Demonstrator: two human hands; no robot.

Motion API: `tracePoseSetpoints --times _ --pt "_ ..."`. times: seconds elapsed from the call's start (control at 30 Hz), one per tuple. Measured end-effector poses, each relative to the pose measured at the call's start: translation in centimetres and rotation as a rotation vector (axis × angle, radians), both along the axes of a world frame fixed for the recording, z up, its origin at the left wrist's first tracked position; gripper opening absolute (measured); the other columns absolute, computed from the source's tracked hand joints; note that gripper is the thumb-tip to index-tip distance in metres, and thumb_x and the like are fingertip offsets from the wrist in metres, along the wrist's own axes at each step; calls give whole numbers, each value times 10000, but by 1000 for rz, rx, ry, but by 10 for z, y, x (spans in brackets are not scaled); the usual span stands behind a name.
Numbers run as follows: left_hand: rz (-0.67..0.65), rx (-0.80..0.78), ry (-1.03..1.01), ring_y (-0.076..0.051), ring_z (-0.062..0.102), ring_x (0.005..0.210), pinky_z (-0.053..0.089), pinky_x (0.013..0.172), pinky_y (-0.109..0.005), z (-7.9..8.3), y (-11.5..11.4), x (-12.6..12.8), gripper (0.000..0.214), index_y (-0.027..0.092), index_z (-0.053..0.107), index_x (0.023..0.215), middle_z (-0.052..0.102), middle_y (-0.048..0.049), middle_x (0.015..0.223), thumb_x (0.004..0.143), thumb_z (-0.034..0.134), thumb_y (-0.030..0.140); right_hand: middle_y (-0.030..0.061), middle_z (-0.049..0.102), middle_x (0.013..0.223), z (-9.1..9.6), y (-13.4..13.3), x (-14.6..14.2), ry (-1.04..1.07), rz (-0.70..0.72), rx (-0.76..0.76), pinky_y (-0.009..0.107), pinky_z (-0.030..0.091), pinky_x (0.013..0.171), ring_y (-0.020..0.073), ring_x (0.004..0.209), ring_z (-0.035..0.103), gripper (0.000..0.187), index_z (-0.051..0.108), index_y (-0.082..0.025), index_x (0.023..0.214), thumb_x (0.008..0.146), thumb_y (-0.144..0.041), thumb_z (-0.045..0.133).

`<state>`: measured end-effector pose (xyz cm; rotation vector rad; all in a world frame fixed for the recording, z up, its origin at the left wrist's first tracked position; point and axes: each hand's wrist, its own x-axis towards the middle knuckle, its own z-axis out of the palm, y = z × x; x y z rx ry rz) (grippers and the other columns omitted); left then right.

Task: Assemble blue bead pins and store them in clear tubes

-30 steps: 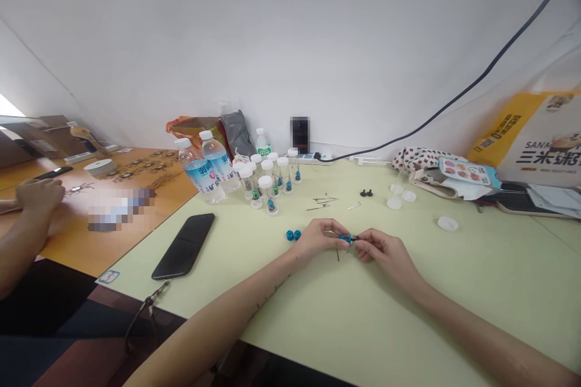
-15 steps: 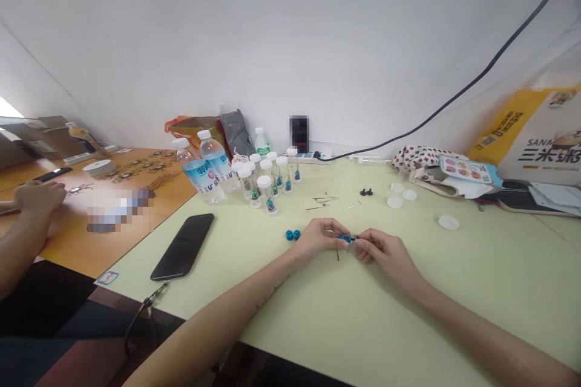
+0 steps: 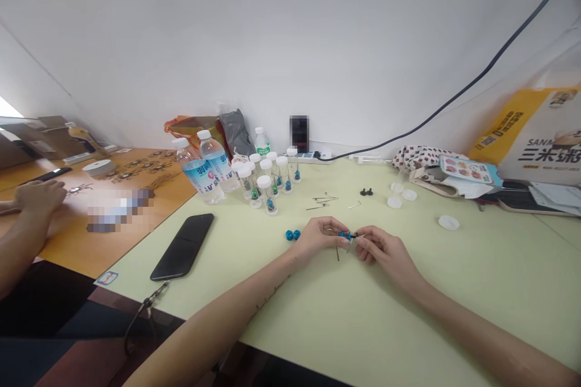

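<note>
Between the left hand [image 3: 318,237] and right hand [image 3: 381,252], a blue bead [image 3: 344,234]; black tip [image 3: 354,235]

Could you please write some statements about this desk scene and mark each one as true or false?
1. The left hand and right hand hold a small blue part together above the pale green table. True.
2. Two round blue pieces lie left of the left hand. True.
3. The black smartphone stands upright. False: it lies flat on the table.
4. The clear vials have black caps. False: they have white caps.
</note>
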<state>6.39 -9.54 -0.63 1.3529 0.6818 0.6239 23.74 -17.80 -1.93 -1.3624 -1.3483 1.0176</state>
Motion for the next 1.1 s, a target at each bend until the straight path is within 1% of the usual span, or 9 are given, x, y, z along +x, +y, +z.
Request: tracePoseSetpoints --times 0.07,0.1,0.17,0.27,0.33,0.57,0.97,1.03,1.1 --pt "2 -9 -8 -155 611 773 474 740 -291 1 0 0 373 118 644 850 654 -86 875 549 790 281 35 624 761 1 0 0 20 -28 21 287 475 556 156 614 582 398 534 -195 1062 787 -481 550" --pt "1 -8 -9 -156 611 779 474 740 -289 2 0 0 368 118 645 848 655 -87 877 550 789 279 38 628 793 1 0 -1 24 -35 32 287 476 556 158 624 589 409 521 -205 1087 775 -466 567" --pt "-3 -3 -2 -159 611 780 474 738 -290 1 -1 0 363 120 645 850 656 -89 880 557 785 282 37 633 810 2 0 -1 13 -34 42 280 476 567 162 654 594 358 543 -214 1047 768 -434 580" --pt "-11 0 10 -162 614 776 476 735 -298 0 -1 0 362 124 643 861 656 -91 884 570 778 291 30 639 766 3 -2 -1 -16 -21 38 275 473 595 167 684 591 247 588 -207 928 781 -405 567" --pt "-18 2 13 -165 615 779 476 740 -303 -1 -1 0 359 124 641 860 656 -91 879 572 776 290 27 644 755 3 -2 -1 -23 -19 35 276 472 607 169 688 592 232 598 -206 897 787 -406 559" --pt "-25 8 11 -176 619 785 476 742 -311 0 -1 0 377 122 643 847 664 -90 875 552 785 310 26 639 717 0 -1 1 -31 -14 25 276 468 602 168 660 584 261 613 -197 883 785 -434 563" --pt "-25 -6 1 -173 614 782 475 735 -305 1 -1 0 393 110 640 852 655 -100 878 541 788 298 32 635 698 1 -1 0 -26 5 6 286 472 595 162 637 583 331 622 -179 869 787 -489 540" --pt "-21 -8 -1 -169 612 776 477 737 -308 1 -1 0 389 110 639 856 654 -97 873 548 786 298 32 629 698 1 0 0 -23 3 3 286 476 598 163 644 585 332 613 -178 882 787 -489 543" --pt "-15 -12 -6 -163 612 765 478 739 -309 2 -1 0 376 117 640 856 654 -83 846 560 780 302 25 622 709 0 0 0 -16 1 0 288 483 596 164 650 588 331 589 -186 937 784 -477 557"
